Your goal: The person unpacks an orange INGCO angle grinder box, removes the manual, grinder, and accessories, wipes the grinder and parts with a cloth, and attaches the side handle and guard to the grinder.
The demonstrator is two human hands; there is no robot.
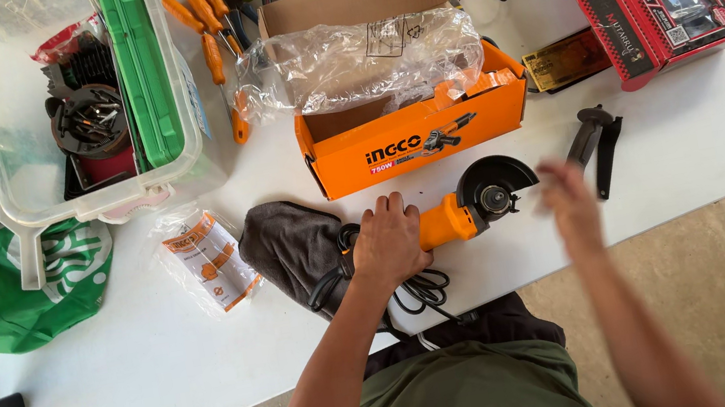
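The left hand (389,243) is closed over the rear body of the orange grinder (460,212), which lies on the white table (164,364) near its front edge. The right hand (568,198) is blurred beside the black guard (494,181); its fingers appear loosely spread and empty, though this cannot be told for certain. A black cord (421,290) is coiled under the left wrist, and a dark cloth (290,240) lies just to the left. A black wrench (597,140) is seen near the right hand. Behind the grinder, an open orange box (415,136) holds crumpled clear plastic (358,62). Black discs (89,122) and a green case (144,68) are held in a clear bin (20,207).
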